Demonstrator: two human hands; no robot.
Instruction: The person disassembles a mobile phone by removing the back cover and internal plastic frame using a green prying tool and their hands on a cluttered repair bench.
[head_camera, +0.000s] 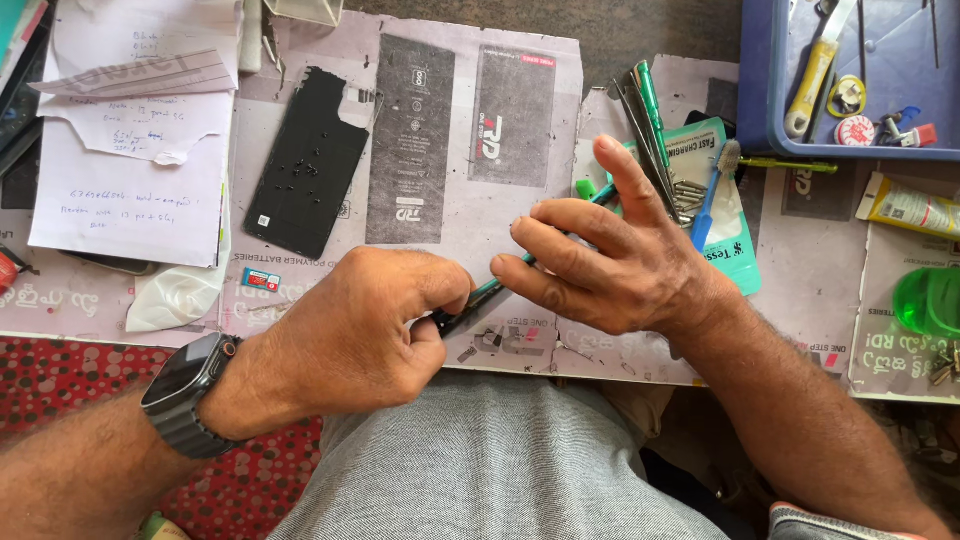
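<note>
With our left hand (365, 325) clenched around a dark phone (462, 315) at the worktop's near edge and our right-hand fingers (560, 225) pinching a green screwdriver (590, 192), a slip could gouge it.

One view only — a camera worn on the person's head, looking steeply down and slightly forward over the lap onto the worktable (450, 40). It sits close: the left hand (365, 330) and right hand (600, 265) fill the centre, forearms entering from the bottom corners. The table's far edge runs along the top — a blue tray (760, 90) cut off at upper right.
</note>
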